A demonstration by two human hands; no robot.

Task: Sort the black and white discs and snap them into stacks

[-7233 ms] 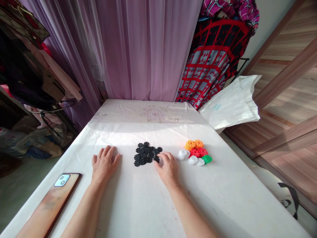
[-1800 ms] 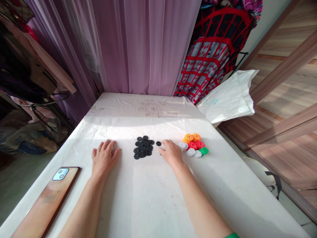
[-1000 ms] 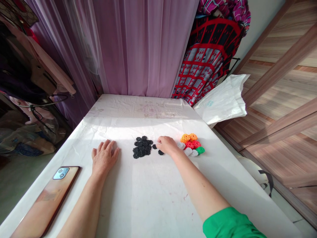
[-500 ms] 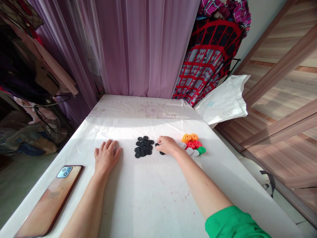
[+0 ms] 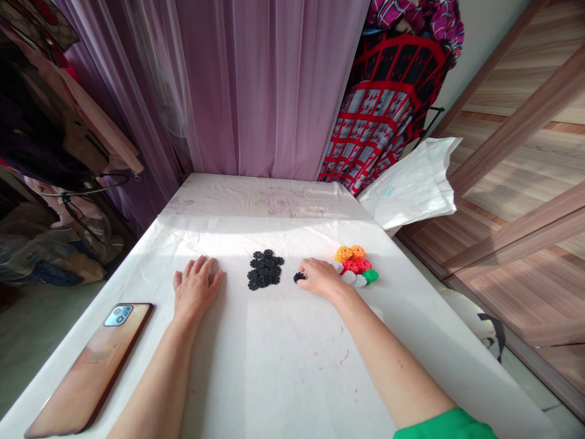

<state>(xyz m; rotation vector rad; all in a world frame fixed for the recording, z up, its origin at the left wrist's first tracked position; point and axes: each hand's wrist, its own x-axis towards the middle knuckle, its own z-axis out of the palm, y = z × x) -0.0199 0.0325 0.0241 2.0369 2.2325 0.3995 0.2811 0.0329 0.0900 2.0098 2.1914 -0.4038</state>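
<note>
My left hand [image 5: 196, 286] lies flat on the white-covered table, fingers a little spread, holding nothing. Between my two hands sits a pile of black notched plastic discs [image 5: 265, 269]. Just right of that pile, my right hand [image 5: 319, 277] has its thumb and fingers closed at a single black disc [image 5: 299, 277], which stays close to the tabletop. Behind the right hand are orange discs [image 5: 350, 253], red discs [image 5: 357, 266], grey-white discs [image 5: 354, 280] and a green disc [image 5: 370, 277]. The hand partly covers the grey-white ones.
A phone [image 5: 91, 372] lies back-up at the table's left edge. A white plastic bag [image 5: 414, 183] sticks out at the right rear corner. Purple curtains [image 5: 265, 91] hang behind the table [image 5: 274, 366], clothes [image 5: 68, 103] at the left, wooden doors [image 5: 525, 171] at the right.
My right hand has shifted slightly right and a little nearer to me, its fingers now at the single black disc. The left hand and the black pile look unchanged.
</note>
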